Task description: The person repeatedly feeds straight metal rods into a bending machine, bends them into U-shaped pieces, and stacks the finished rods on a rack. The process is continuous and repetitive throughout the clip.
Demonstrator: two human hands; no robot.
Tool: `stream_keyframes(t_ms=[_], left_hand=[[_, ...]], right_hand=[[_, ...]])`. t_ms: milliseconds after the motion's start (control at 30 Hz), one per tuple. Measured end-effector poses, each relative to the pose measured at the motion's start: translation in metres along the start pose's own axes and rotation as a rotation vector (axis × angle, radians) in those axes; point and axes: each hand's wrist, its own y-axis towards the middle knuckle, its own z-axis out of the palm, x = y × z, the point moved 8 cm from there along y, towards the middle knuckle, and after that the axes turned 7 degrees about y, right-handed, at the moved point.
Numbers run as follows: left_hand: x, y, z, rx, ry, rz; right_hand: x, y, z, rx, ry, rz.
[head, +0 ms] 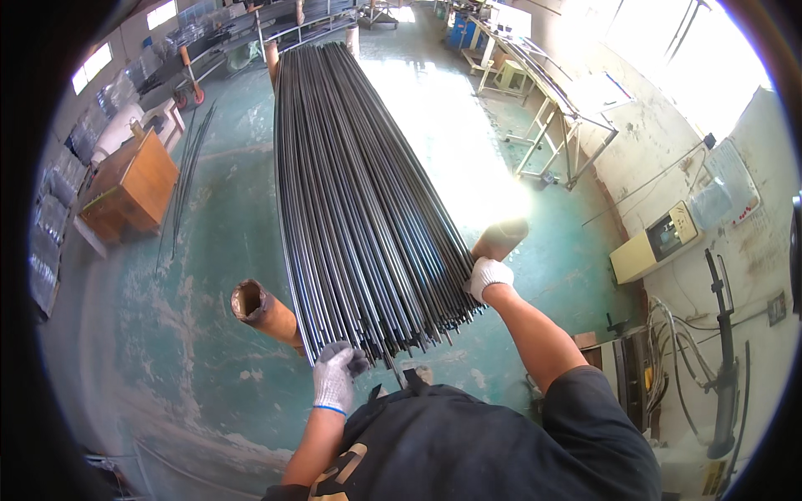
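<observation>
A thick stack of long, thin dark metal rods runs away from me, its near ends uneven. At the lower left of the stack is my left hand in a white knitted glove with grey fingertips, its fingers curled at the rod ends; whether it grips any is unclear. Against the right edge of the stack, near the rod ends, rests my right hand, also gloved, its fingers partly hidden. Upright cardboard-like tubes flank the near part: a left tube and a right tube beside my right hand.
A wooden desk stands at the left, with loose rods on the floor beside it. Wrapped bundles line the left wall. Along the right wall are a metal-framed bench, a wall-mounted box and hanging cables.
</observation>
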Motion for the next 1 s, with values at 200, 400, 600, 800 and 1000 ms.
stream_keyframes(t_ms=[200,400,600,800,1000], left_hand=[[0.001,0.002,-0.005,-0.026,-0.013,0.005],[0.038,-0.010,-0.029,-0.072,-0.030,-0.103],[0.033,-0.007,-0.027,-0.078,-0.049,-0.075],[0.019,-0.002,-0.025,-0.062,-0.057,-0.042],[0.028,-0.009,-0.032,-0.063,-0.053,-0.072]], right_hand=[[-0.012,0.003,0.009,-0.031,0.156,-0.050],[-0.052,0.024,0.027,0.190,0.865,0.042],[-0.046,0.029,0.059,0.440,1.517,0.056],[-0.035,0.013,0.011,0.135,0.643,0.034],[-0.044,0.020,0.015,0.131,0.646,0.022]])
